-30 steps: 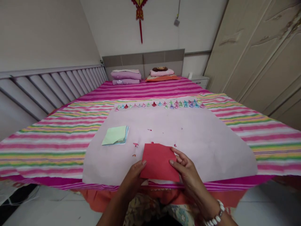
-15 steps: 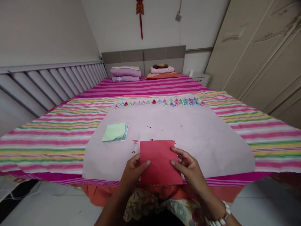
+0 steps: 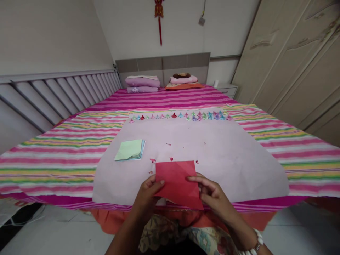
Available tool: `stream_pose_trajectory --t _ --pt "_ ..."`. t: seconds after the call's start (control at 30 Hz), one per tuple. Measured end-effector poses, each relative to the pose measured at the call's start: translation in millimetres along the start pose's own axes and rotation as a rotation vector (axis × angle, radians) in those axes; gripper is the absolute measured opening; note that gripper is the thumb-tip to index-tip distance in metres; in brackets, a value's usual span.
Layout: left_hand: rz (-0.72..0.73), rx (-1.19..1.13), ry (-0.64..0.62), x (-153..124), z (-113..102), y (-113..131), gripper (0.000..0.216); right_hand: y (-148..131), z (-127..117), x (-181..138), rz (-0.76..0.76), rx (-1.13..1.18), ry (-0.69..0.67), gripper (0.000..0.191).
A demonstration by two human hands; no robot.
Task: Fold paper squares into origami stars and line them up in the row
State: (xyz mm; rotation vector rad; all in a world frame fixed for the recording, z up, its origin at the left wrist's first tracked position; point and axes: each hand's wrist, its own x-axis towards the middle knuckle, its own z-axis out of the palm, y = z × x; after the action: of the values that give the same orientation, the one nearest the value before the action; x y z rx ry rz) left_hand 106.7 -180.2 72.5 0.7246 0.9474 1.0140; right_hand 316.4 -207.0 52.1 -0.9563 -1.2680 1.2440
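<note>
red paper square (image 3: pixel 176 180), matte, faintly creased, held at the near edge of the bed (image 3: pixel 66 156): left hand (image 3: pixel 147 196) pinches its left side, right hand (image 3: pixel 212 194) its right, fingers closed on it. beneath it a smooth pale sheet (image 3: pixel 225 156); a pastel paper stack (image 3: pixel 130 150) to the left; small folded paper shapes (image 3: pixel 183 116) rowed along the far edge.

The red paper (image 3: pixel 176 179) covers the fingers of the left hand (image 3: pixel 146 196) and part of the right hand (image 3: pixel 212 196), so the grip beneath it cannot be seen. Both forearms run out at the bottom edge, which also cuts the beaded bracelet (image 3: pixel 257 241). In the paper stack (image 3: pixel 130 150), the green top sheet hides all but a blue rim. The folded paper pieces (image 3: pixel 180 116) in the far row are too small to tell their shape. The top edge cuts the red hanging ornament (image 3: pixel 159 10), and the right edge cuts the wardrobe (image 3: pixel 292 60).
</note>
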Motion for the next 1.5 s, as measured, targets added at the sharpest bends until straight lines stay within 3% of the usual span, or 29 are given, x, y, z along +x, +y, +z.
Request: stream_pose_trajectory --t 0.17,0.27,0.4,0.5,0.6,0.67,0.8,0.87,1.0,1.13,1.5 --pt "-0.003 -0.039 -0.031 2.0 0.1 0.5 0.029 1.1 4.5 1.8 -0.022 -0.087 0.04 0.031" --pt "0.009 -0.086 -0.032 4.3 -3.8 -1.0 0.037 3.1 7.7 4.7 0.044 0.0 0.152 0.02" --pt "0.074 -0.073 -0.052 5.9 -6.9 -8.4 0.053 5.3 14.6 8.5 0.107 0.18 0.277 0.025" --pt "0.143 0.032 -0.025 5.7 0.2 -14.9 0.044 6.2 22.8 9.1 0.131 0.237 0.256 0.024" --pt "0.111 -0.031 0.018 6.9 10.8 -17.3 0.031 6.8 29.8 7.9 0.15 0.222 0.19 0.026" --pt "0.083 -0.124 0.04 8.5 15.1 -15.6 0.029 7.2 31.0 7.4 0.141 0.247 0.2 0.037" --pt "0.028 -0.142 0.051 9.1 16.7 -8.3 0.03 7.9 25.4 10.1 0.148 0.344 0.35 0.082" --pt "0.01 -0.1 0.041 7.6 17.4 -5.6 0.03 8.6 22.4 12.7 0.198 0.367 0.369 0.086" --pt "-0.005 -0.071 -0.012 4.0 22.2 -5.3 0.034 9.6 24.1 15.7 0.249 0.388 0.342 0.078" --pt "-0.041 -0.024 -0.068 2.7 25.5 -8.0 0.033 5.5 31.2 14.3 0.188 0.291 0.332 0.069" --pt "0.009 0.168 0.078 5.9 14.6 -8.6 0.028 3.2 16.3 13.6 0.117 0.11 0.213 0.046"
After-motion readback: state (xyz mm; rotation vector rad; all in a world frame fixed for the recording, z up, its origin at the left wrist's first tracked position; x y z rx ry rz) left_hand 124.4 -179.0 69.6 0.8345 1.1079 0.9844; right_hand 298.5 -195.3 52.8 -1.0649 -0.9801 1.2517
